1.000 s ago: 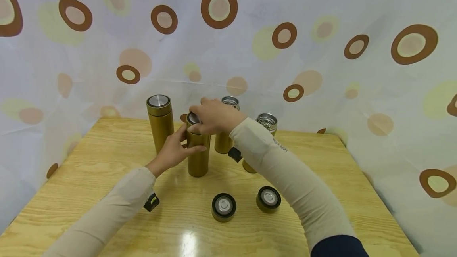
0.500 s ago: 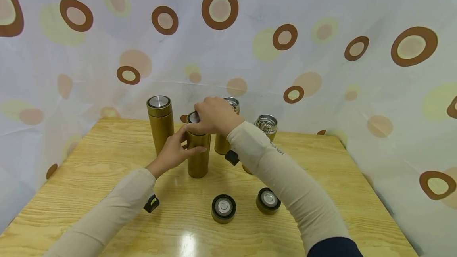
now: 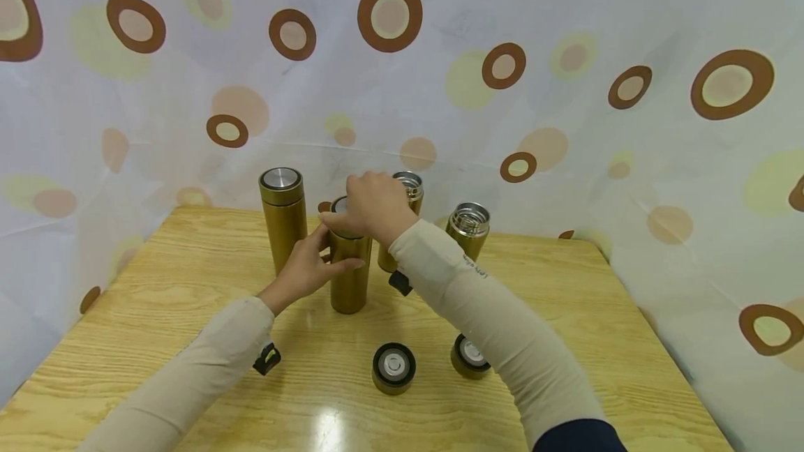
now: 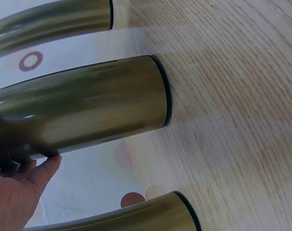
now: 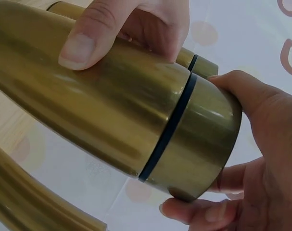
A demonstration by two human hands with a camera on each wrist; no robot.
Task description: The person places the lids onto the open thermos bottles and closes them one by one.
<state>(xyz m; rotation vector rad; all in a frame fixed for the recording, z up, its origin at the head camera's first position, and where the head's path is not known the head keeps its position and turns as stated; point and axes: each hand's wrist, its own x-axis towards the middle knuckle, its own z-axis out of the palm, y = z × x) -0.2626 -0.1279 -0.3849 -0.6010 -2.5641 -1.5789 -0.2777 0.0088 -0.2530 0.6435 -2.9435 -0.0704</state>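
A gold thermos (image 3: 349, 288) stands upright on the table, its lid (image 5: 206, 127) on top with a dark band between lid and body. My left hand (image 3: 304, 268) grips the body from the left, thumb across the front; in the left wrist view its fingers (image 4: 44, 173) lie against the thermos wall. From above, my right hand (image 3: 380, 206) holds the lid, fingers and thumb around its rim, as the right wrist view shows. The hand hides part of the lid's silver top in the head view.
Left of it stands another gold thermos (image 3: 284, 225) with its lid on. Two uncapped ones, a rear thermos (image 3: 411, 190) and a nearer thermos (image 3: 469, 225), stand to the right. Two loose lids, one in front (image 3: 393, 372) and one partly behind the right sleeve (image 3: 467, 361), lie upturned.
My right hand has turned on the lid, its thumb swinging left and its wrist and forearm shifting left. The left hand and the thermos have stayed in place.
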